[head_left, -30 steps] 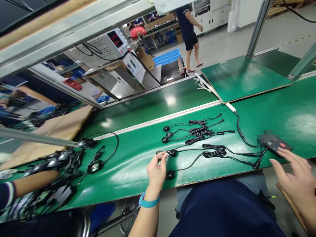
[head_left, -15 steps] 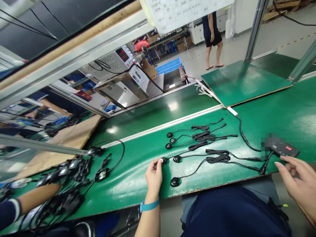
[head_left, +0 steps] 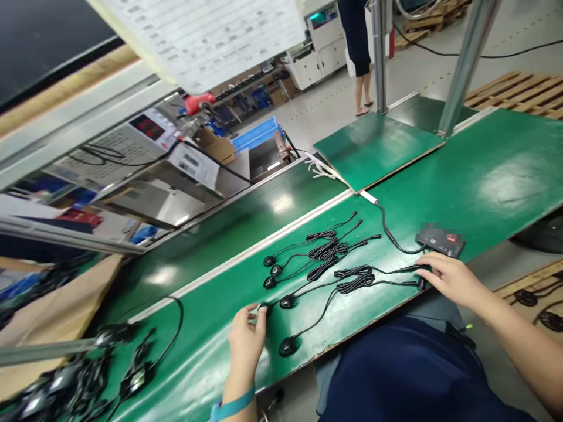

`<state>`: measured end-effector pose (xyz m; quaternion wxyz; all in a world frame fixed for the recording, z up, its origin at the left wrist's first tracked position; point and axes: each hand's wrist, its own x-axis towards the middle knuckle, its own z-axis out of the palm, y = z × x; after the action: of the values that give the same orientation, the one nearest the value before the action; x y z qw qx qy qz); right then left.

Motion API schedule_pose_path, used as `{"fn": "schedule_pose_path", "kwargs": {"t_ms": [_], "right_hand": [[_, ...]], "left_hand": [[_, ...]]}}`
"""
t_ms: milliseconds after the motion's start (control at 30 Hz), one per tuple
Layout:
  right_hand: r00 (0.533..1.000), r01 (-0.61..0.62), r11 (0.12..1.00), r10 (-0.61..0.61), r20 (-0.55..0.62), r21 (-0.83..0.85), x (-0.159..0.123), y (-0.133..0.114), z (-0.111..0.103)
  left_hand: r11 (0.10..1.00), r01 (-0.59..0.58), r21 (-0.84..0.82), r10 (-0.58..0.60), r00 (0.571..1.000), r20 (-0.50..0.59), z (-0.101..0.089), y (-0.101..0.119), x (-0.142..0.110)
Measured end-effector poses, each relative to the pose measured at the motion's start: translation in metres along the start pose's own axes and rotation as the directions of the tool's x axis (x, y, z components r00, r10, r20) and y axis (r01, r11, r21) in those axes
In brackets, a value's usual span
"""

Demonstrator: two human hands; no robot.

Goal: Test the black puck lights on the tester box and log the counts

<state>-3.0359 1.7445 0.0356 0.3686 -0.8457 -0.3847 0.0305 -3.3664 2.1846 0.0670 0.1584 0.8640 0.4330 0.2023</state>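
Observation:
My left hand (head_left: 247, 334), with a blue wristband, pinches a small round black device head (head_left: 265, 308) whose cable runs off to the right. Beside it on the green table lie two more black heads, the nearer one (head_left: 287, 346) and one (head_left: 287, 302) just right of my fingers. Their bundled cables (head_left: 355, 283) stretch toward my right hand (head_left: 444, 275). The fingers of that hand close on a black cable connector (head_left: 412, 268), just below a flat black box (head_left: 441, 241) with a red mark. A second plug (head_left: 422, 283) hangs under my fingers.
Several more coiled black cables with round heads (head_left: 270, 282) lie in the table's middle. Tangled black devices (head_left: 65, 375) heap up at the left. A raised green board (head_left: 378, 149), a metal post (head_left: 468, 70) and a hanging paper sheet (head_left: 206, 41) stand beyond. A person (head_left: 357, 53) is farther back.
The view has swung right, so the table things sit farther left. My right hand has moved from beside the black box onto the cable connector. The left hand keeps its hold.

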Motion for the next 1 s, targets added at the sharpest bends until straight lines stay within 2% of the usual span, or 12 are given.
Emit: {"fn": "schedule_pose_path", "kwargs": {"t_ms": [100,167,233,300,367,467,567,667,767,900,933,1000], "right_hand": [[0.999,0.017,1.0,-0.017,0.033,0.022,0.007,0.001,-0.001],[0.999,0.024,0.999,-0.025,0.047,0.022,0.008,0.003,-0.002],[0.997,0.032,0.999,-0.033,0.063,0.02,0.009,0.007,-0.002],[0.996,0.047,0.999,-0.048,0.071,0.021,0.009,0.01,-0.001],[0.996,0.064,0.998,-0.065,0.068,0.023,0.011,0.013,0.0],[0.996,0.072,0.997,-0.073,0.05,0.024,0.012,0.013,0.004],[0.996,0.068,0.997,-0.07,0.054,0.035,0.01,0.01,0.006],[0.994,0.061,0.996,-0.067,0.087,0.071,0.009,0.011,0.003],[0.998,0.026,0.989,-0.033,0.046,0.147,0.009,0.017,-0.001],[1.0,-0.009,0.975,0.013,-0.019,0.224,0.009,0.023,-0.002],[1.0,-0.012,0.974,0.016,-0.015,0.225,0.01,0.022,-0.001],[1.0,-0.021,0.977,0.021,-0.001,0.212,0.011,0.021,0.001]], "left_hand": [[0.96,-0.266,0.093,0.278,0.945,-0.172,0.015,0.071,-0.011],[0.876,-0.477,-0.067,0.472,0.878,-0.083,0.036,0.136,-0.028],[0.735,-0.624,-0.265,0.665,0.739,0.108,0.064,0.201,-0.044],[0.613,-0.699,-0.368,0.787,0.582,0.205,0.095,0.253,-0.053],[0.547,-0.75,-0.372,0.835,0.461,0.299,0.122,0.284,-0.055],[0.514,-0.801,-0.306,0.824,0.362,0.437,0.143,0.295,-0.054],[0.528,-0.787,-0.317,0.802,0.341,0.49,0.146,0.29,-0.056],[0.571,-0.733,-0.371,0.785,0.354,0.509,0.143,0.289,-0.057],[0.619,-0.683,-0.388,0.755,0.38,0.535,0.141,0.289,-0.056],[0.682,-0.612,-0.4,0.716,0.451,0.533,0.133,0.283,-0.046],[0.689,-0.6,-0.406,0.716,0.48,0.507,0.132,0.28,-0.041],[0.712,-0.605,-0.357,0.702,0.587,0.403,0.13,0.275,-0.028]]}}
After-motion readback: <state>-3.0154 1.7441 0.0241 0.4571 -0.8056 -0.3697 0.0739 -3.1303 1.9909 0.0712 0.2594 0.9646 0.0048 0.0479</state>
